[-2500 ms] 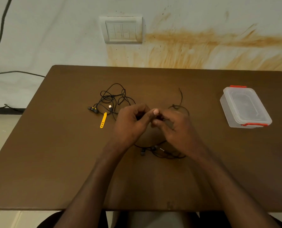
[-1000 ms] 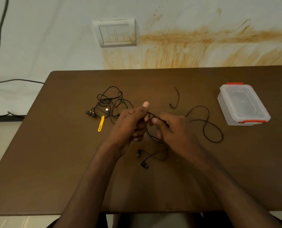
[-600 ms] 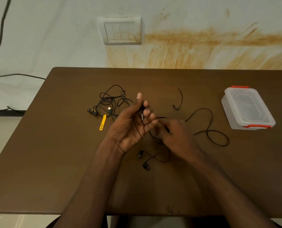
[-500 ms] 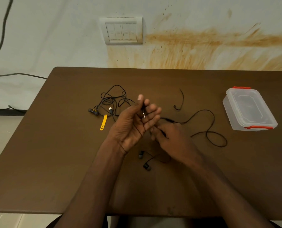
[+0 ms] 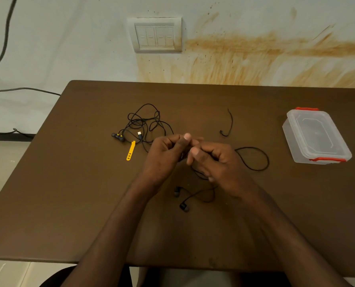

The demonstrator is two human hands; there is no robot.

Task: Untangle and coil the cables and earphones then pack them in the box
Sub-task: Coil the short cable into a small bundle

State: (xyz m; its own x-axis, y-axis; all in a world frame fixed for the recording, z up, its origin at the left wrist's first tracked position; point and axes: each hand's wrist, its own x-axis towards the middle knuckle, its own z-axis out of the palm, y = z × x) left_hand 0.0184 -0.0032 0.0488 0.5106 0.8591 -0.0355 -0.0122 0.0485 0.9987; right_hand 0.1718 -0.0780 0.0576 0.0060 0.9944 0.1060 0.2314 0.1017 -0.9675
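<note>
My left hand (image 5: 166, 156) and my right hand (image 5: 216, 162) meet over the middle of the brown table (image 5: 69, 193). Both grip the thin black earphone cable (image 5: 255, 160). One loop of it lies to the right of my right hand. Its two black earbuds (image 5: 180, 200) rest on the table just below my hands. A tangled black cable bundle (image 5: 143, 125) with yellow-marked ends lies at the back left. The clear plastic box (image 5: 315, 135) with red clips stands shut at the right.
A yellow strap (image 5: 130, 151) lies beside the tangled bundle. A short black wire piece (image 5: 228, 124) lies behind my right hand. A switch plate (image 5: 158, 35) is on the stained wall behind the table. Grey cables (image 5: 23, 89) run along the wall at the left.
My left hand has curled its fingers round the cable after being spread open. My right hand rose to meet it, and the loop on the right has drawn in smaller.
</note>
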